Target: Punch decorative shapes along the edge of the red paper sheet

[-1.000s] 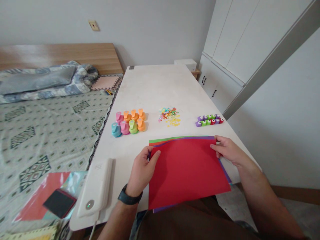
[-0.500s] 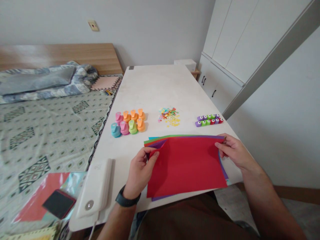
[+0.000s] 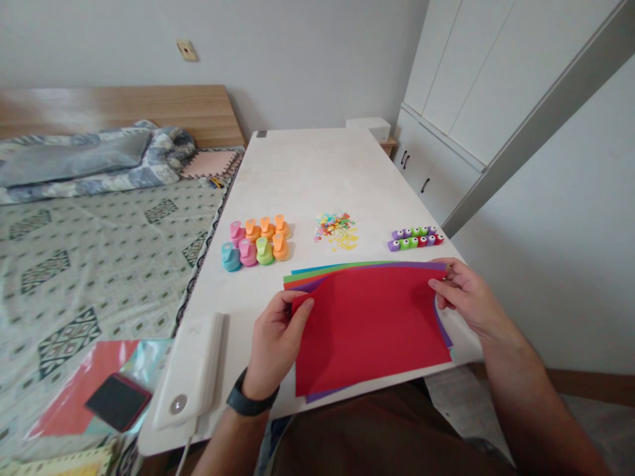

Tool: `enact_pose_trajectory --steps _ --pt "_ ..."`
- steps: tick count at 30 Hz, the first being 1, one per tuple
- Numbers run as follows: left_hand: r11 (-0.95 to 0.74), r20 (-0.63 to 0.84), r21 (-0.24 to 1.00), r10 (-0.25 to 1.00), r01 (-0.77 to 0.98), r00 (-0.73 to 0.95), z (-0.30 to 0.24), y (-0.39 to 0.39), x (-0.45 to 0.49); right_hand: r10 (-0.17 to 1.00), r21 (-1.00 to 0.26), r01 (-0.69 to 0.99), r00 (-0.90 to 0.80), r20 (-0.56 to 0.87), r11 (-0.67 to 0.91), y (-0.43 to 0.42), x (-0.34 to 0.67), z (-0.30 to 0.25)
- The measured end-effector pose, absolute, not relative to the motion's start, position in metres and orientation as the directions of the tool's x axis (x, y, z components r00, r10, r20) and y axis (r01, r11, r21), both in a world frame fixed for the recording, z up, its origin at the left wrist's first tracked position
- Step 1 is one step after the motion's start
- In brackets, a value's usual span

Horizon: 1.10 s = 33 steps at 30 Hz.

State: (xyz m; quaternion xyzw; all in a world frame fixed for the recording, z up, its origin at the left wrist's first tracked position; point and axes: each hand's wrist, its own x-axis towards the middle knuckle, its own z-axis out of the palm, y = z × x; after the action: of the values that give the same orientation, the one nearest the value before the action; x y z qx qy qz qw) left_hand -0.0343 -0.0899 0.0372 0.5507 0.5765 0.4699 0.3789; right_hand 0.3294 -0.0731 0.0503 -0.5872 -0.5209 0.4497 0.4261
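A red sheet of paper (image 3: 372, 330) lies uppermost on a stack of coloured sheets at the near end of the table. Purple, green (image 3: 307, 275), orange and blue edges show behind it. My left hand (image 3: 278, 347), with a dark band on its wrist, pinches the red sheet's upper left corner between thumb and fingers. At the upper right corner my right hand (image 3: 464, 294) is closed on the red sheet and, it appears, the purple sheet (image 3: 397, 266) under it. The fingertips behind the paper are hidden.
Several lever craft punches (image 3: 264, 250) stand left on the white table (image 3: 322, 172). Small paper cut-outs (image 3: 336, 228) lie mid-table, with several mini punches (image 3: 415, 238) at right. A long white corded device (image 3: 191, 370) is at the near left edge. A phone (image 3: 118, 401) lies on the bed.
The red sheet's left corner has been drawn slightly down and left, baring more of the coloured edges behind it. The stack's upper edge has risen a little. Both hands keep their grip.
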Motion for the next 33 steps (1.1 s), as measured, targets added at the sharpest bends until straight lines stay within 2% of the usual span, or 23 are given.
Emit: enact_pose_trajectory --steps 5,8,11,16,19,22,24,28,33 --pt "-0.204 0.304 0.855 0.942 0.476 -0.142 0.050 -0.094 -0.028 0.990 -0.974 0.199 0.114 -0.082 -0.104 -0.076 0.327 0.057" --pt "-0.233 0.390 0.802 0.902 0.550 -0.187 0.056 -0.093 -0.024 0.988 -0.981 0.171 0.136 -0.071 -0.094 -0.077 0.325 0.057" --pt "-0.208 0.359 0.826 0.911 0.524 -0.203 0.054 -0.090 -0.026 0.987 -0.981 0.181 0.157 -0.046 -0.075 -0.076 0.324 0.056" --pt "-0.100 0.177 0.935 0.963 0.341 -0.204 0.058 -0.090 -0.031 0.973 -0.986 0.165 0.228 0.027 -0.011 -0.076 0.324 0.063" --pt "-0.209 0.292 0.936 0.909 0.282 -0.297 0.079 -0.100 -0.029 0.955 -0.990 0.126 0.279 0.098 0.064 -0.081 0.324 0.077" --pt "-0.359 0.462 0.874 0.822 0.326 -0.332 0.100 -0.109 -0.026 0.937 -0.984 0.104 0.306 0.168 0.143 -0.087 0.323 0.090" --pt "-0.408 0.521 0.837 0.797 0.364 -0.306 0.103 -0.110 -0.025 0.936 -0.981 0.123 0.303 0.180 0.149 -0.089 0.320 0.093" --pt "-0.388 0.514 0.820 0.822 0.420 -0.245 0.087 -0.102 -0.027 0.954 -0.983 0.148 0.264 0.141 0.104 -0.085 0.314 0.086" --pt "-0.371 0.471 0.852 0.852 0.369 -0.231 0.068 -0.094 -0.031 0.965 -0.982 0.171 0.235 0.120 0.080 -0.075 0.313 0.074"
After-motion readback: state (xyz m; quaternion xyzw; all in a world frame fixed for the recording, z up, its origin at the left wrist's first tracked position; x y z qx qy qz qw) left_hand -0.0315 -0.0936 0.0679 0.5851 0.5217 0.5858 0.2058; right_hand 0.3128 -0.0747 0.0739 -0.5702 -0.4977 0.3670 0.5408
